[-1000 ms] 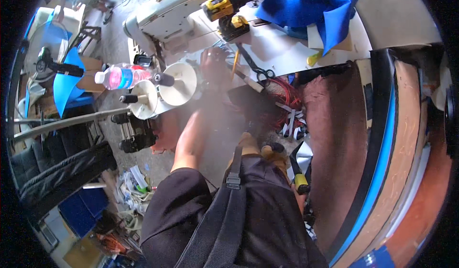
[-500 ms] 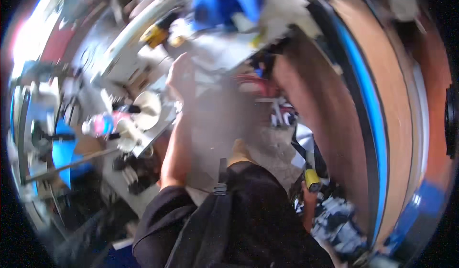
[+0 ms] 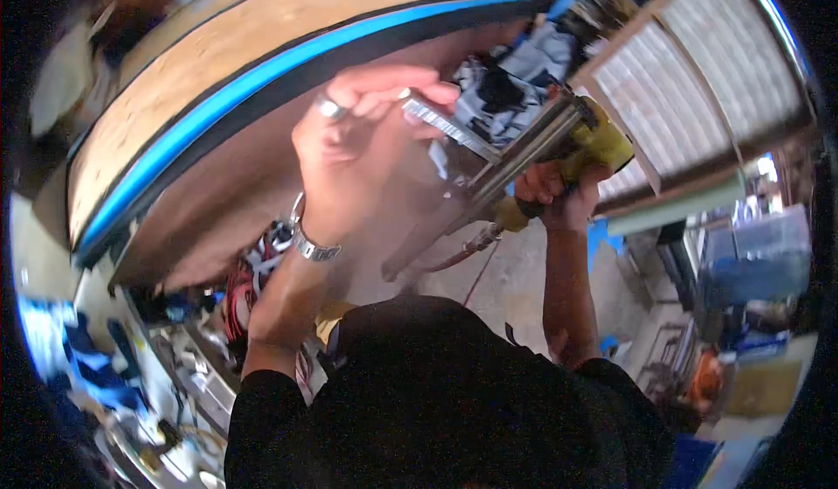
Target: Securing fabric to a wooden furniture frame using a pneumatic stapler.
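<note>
My left hand (image 3: 345,127), with a ring and a metal watch band, pinches one end of a silvery strip of staples (image 3: 454,133). The strip slants down to the right, and its far end meets or overlaps the long metal magazine of a yellow staple gun; whether it touches, I cannot tell. My right hand (image 3: 559,191) is closed round the grip of this staple gun (image 3: 608,144), on the right. The gun's magazine (image 3: 511,173) runs down to the left between my hands. An air hose (image 3: 467,252) shows below the grip.
Left and above, a large curved panel (image 3: 236,61) has a wooden face and a blue edge. Grey and black scraps (image 3: 515,79) lie behind the tool. A slatted panel (image 3: 672,79) stands at the right. A cluttered bench (image 3: 196,376) is at the lower left.
My view has swung toward the curved panel. My left hand, earlier reaching over the bench, now holds the staple strip by the magazine. The staple gun has been raised from low at my right side.
</note>
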`<state>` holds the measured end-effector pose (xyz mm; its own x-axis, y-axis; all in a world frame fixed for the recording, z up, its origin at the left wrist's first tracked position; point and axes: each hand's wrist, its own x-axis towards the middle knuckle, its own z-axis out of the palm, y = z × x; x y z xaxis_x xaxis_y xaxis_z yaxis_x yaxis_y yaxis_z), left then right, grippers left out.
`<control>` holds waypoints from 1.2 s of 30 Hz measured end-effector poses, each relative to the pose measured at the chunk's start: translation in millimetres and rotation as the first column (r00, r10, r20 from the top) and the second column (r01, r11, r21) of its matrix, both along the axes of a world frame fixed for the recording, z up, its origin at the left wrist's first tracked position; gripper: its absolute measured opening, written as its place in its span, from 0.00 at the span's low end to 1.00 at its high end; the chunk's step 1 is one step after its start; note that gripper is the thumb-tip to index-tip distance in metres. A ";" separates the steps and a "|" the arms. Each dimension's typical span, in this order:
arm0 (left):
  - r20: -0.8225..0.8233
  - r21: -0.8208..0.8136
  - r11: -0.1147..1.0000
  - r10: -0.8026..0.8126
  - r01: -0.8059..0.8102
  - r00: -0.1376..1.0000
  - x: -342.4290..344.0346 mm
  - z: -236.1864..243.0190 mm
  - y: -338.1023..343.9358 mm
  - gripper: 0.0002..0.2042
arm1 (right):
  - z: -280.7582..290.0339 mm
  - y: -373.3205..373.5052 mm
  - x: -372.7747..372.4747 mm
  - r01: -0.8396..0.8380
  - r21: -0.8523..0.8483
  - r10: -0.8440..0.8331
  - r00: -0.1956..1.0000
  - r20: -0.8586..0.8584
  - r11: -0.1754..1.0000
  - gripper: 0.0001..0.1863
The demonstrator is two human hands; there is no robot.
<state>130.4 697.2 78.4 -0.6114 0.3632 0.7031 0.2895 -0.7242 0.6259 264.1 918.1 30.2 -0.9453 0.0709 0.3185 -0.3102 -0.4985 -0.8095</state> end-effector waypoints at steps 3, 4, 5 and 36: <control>0.026 -0.038 0.990 -0.132 0.133 0.991 14.4 14.7 80.3 0.11 | 7.3 33.0 27.3 0.359 -0.011 -0.358 0.933 0.019 0.933 0.47; 0.058 -0.074 0.986 -0.143 0.147 0.988 13.2 16.0 91.7 0.10 | 7.0 40.3 31.2 0.359 0.045 -0.361 0.931 0.046 0.932 0.53; 0.010 -0.131 0.982 -0.138 0.138 0.990 8.1 18.5 106.4 0.10 | 3.7 49.3 35.4 0.421 0.052 -0.424 0.905 0.044 0.905 0.60; 0.554 -0.133 0.601 -0.614 0.788 0.562 -342.9 -75.7 801.2 0.22 | -19.4 738.1 -354.8 0.261 -0.146 -0.205 0.926 0.317 0.954 0.40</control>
